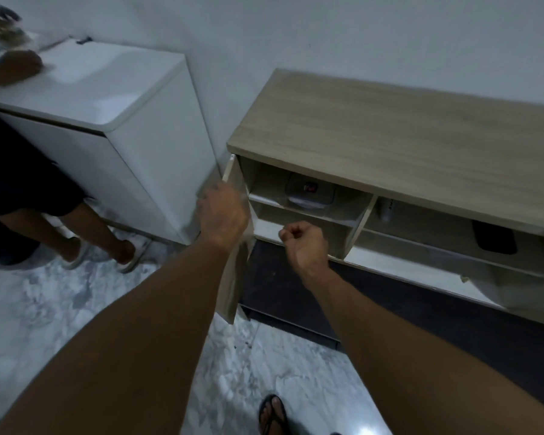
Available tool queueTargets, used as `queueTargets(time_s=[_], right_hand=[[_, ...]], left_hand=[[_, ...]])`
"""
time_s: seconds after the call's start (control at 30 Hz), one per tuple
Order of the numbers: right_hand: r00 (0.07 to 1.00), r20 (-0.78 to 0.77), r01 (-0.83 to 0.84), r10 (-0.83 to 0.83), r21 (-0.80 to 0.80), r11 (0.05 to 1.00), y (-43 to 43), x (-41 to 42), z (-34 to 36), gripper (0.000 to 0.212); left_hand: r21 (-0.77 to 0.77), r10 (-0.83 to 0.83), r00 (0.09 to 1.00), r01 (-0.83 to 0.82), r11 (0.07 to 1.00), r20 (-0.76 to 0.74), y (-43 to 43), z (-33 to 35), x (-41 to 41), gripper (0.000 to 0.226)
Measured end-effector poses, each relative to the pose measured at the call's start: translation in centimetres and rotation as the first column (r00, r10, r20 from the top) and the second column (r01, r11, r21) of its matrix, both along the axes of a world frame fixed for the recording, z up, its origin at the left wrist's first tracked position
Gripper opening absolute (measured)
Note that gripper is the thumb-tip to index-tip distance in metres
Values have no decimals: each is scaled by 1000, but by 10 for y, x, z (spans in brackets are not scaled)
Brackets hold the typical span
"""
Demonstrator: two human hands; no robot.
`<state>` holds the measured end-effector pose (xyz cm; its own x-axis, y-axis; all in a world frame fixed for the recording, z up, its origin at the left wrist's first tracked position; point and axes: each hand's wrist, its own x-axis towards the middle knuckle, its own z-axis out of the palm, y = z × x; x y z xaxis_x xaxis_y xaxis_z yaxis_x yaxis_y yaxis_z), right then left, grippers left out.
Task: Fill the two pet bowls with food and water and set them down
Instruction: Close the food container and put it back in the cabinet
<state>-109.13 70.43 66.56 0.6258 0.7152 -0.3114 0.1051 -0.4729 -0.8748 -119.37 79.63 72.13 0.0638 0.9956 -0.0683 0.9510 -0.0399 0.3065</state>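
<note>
No pet bowl is plainly visible. A low wooden cabinet (pixel 390 127) stands against the wall with its left door (pixel 233 287) swung open. My left hand (pixel 223 211) holds the top edge of that door, back of the hand toward me. My right hand (pixel 303 243) is curled into a fist in front of the lower shelf (pixel 324 237) and holds nothing I can see. On the upper shelf lies a flat grey container (pixel 311 193) with a dark and red mark on it; what it contains is unclear.
A white cabinet (pixel 123 98) stands to the left, where another person's blurred hand (pixel 13 69) rests; their legs in white slippers (pixel 76 255) are beside it. The right compartment holds a dark object (pixel 495 241) and a pale bottle (pixel 385 210). My sandalled foot (pixel 272 414) is on the marble floor.
</note>
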Motion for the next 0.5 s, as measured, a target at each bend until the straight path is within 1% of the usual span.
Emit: queueTargets(time_s=[0.07,0.2,0.27,0.37,0.43,0.47,0.5], right_hand=[[997,13,-70,70,-4,998,-7,-8,2,8],[985,48,-162,164,-30,986,-26,-5,2,5],[984,40,-170,173,-54,984,-38,1,0,6],[987,26,-157,159,-85,984,-53,10,-3,17],[988,5,-152,153,-96,984,-63,17,-2,11],[988,-1,-154,154,-95,984,-67,21,-2,5],[987,5,-158,159,-90,983,-71,24,0,5]], left_hand=[[-68,59,998,-59,996,-5,-9,-3,-4,37],[-57,119,993,-118,991,10,-23,-7,-6,30],[-56,117,993,-117,992,1,-32,-5,-5,27],[-44,114,993,-114,992,-1,-46,-7,-4,26],[-48,110,994,-109,993,19,-54,-7,3,27],[-61,102,993,-99,993,53,-58,-7,10,29],[-72,96,991,-89,993,95,-60,-8,18,31]])
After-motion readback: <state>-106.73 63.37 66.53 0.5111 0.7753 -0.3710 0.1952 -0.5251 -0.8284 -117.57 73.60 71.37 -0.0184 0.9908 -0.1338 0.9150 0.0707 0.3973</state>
